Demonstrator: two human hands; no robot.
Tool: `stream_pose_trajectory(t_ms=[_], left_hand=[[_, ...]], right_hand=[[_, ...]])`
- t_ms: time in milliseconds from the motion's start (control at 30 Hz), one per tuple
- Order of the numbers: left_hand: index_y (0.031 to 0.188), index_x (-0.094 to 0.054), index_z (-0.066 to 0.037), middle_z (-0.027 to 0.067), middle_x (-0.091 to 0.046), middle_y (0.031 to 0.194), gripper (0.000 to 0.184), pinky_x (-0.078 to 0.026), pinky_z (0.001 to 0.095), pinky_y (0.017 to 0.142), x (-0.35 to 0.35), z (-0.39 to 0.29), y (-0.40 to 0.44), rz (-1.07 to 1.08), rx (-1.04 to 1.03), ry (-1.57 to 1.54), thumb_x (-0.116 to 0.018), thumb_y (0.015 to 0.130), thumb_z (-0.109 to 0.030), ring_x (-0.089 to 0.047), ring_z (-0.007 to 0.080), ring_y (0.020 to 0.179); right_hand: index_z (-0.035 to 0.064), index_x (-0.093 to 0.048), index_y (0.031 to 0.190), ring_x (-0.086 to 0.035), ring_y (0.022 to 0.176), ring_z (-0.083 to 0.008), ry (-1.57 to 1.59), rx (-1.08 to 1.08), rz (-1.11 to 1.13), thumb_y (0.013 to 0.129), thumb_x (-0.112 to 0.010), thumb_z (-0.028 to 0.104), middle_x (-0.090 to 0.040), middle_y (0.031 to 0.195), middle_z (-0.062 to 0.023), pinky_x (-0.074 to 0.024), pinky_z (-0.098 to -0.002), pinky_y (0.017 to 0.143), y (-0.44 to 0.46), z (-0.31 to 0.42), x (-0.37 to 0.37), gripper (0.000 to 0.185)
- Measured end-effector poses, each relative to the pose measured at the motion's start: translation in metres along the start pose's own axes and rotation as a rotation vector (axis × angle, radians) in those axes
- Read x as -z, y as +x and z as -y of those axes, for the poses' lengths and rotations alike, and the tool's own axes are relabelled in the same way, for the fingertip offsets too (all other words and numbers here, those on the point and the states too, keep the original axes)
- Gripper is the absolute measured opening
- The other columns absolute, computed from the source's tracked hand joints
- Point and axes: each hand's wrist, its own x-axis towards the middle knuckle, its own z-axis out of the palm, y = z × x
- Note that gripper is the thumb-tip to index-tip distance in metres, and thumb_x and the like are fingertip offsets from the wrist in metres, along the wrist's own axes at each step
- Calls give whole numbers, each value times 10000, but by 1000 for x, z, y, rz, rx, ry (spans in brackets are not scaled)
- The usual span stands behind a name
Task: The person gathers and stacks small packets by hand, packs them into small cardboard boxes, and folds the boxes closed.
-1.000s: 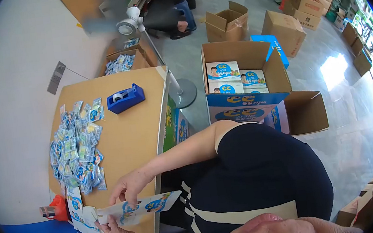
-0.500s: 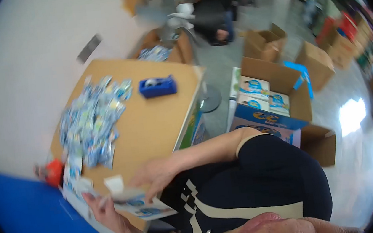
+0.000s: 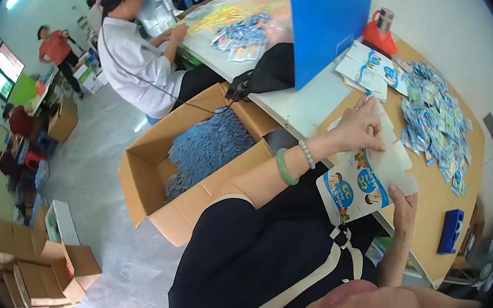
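A flat white printed carton point(image 3: 357, 187) with blue logos and cartoon children lies tilted over the table's near edge. My left hand point(image 3: 359, 129), wearing a green bangle and a beaded bracelet, pinches its upper part. On the lower right edge rests the thumb of my right hand point(image 3: 404, 206), its fingers under the carton. Beyond my left hand, more flat cartons point(image 3: 365, 70) lie stacked. To the right spreads a pile of small blue-and-white sachets point(image 3: 433, 114).
A blue tape dispenser point(image 3: 450, 232) stands on the wooden table point(image 3: 430, 242). A blue divider point(image 3: 328, 17) rises beside a red bag point(image 3: 380, 35). Left of me is an open box point(image 3: 172, 223) of blue packets; behind it sits a co-worker point(image 3: 139, 63) in white.
The view has swung left, bringing the co-worker and box of blue packets in. My left hand has moved onto the carton's upper part; my right hand is now at its lower edge.
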Motion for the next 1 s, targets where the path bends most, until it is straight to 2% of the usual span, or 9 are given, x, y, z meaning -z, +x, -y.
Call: stream_pose_trajectory(t_ms=[233, 333, 367, 500, 633, 767, 833, 933, 1000], left_hand=[[654, -593, -54, 270, -140, 1566, 284, -200, 465, 1139, 10, 16, -8, 74, -19, -191, -846, 642, -182, -9, 416, 1471], [629, -578, -54, 265, -123, 1570, 284, -214, 454, 1135, 12, 7, -16, 24, -122, -247, -839, 648, -165, 2, 400, 1475], [626, -572, -54, 265, -127, 1569, 275, -223, 442, 1131, 12, -4, -21, -3, -138, -265, -829, 655, -147, 0, 395, 1477], [624, -561, -53, 262, -139, 1569, 247, -254, 405, 1117, 15, -38, -25, -55, -194, -388, -798, 680, -95, -31, 377, 1480], [656, -585, -59, 245, -155, 1573, 196, -273, 369, 1109, 24, -48, -24, -11, -248, -542, -768, 725, -66, -106, 334, 1479], [709, -617, -62, 233, -185, 1569, 146, -287, 351, 1105, 28, -34, -16, -97, -323, -484, -752, 766, -56, -183, 288, 1467], [703, -579, -37, 251, -225, 1550, 173, -345, 364, 1082, 21, -23, -7, -245, -412, -414, -740, 764, -31, -252, 318, 1446], [769, -606, -30, 259, -258, 1533, 129, -333, 363, 1093, 20, -12, -2, -148, -478, -293, -734, 771, -26, -265, 319, 1440], [861, -638, -27, 261, -290, 1518, 118, -333, 361, 1097, 9, 8, -5, -65, -461, -183, -725, 782, -27, -274, 324, 1434]], right_hand=[[-5, -582, 1226, -584, 1088, -197, 54, -58, 7, 909, -658, 260, -637, 1168, -93, -444, -366, 953, 4, 10, -4, 420], [-3, -620, 1173, -579, 1091, -179, -863, 133, 172, 909, -667, 294, -637, 1186, -97, -431, -373, 973, 3, 18, -6, 400], [-3, -620, 1173, -579, 1091, -179, -867, 135, 170, 909, -667, 294, -637, 1186, -97, -431, -373, 973, 2, 17, -7, 400], [1, -648, 1132, -606, 1059, -199, -765, 91, -20, 905, -668, 228, -659, 1159, -115, -450, -351, 945, 8, 3, -7, 322], [4, -662, 1117, -616, 1051, -235, 90, -41, 70, 905, -643, 131, -661, 1143, -123, -458, -315, 917, 16, 6, 1, 247], [31, -677, 1041, -622, 953, -272, -137, 174, -190, 884, -622, 45, -644, 1022, -136, -475, -311, 818, 20, 46, 11, 166], [49, -674, 921, -588, 820, -289, -948, 638, -290, 847, -634, 26, -578, 888, -128, -461, -336, 714, 25, 82, 11, 87], [52, -647, 883, -542, 731, -328, -1199, 871, -484, 808, -647, 21, -507, 812, -142, -439, -378, 652, 35, 83, 16, 81], [45, -648, 919, -550, 821, -353, -1235, 650, -359, 805, -663, 78, -537, 899, -153, -450, -398, 702, 34, 55, 26, 119]])
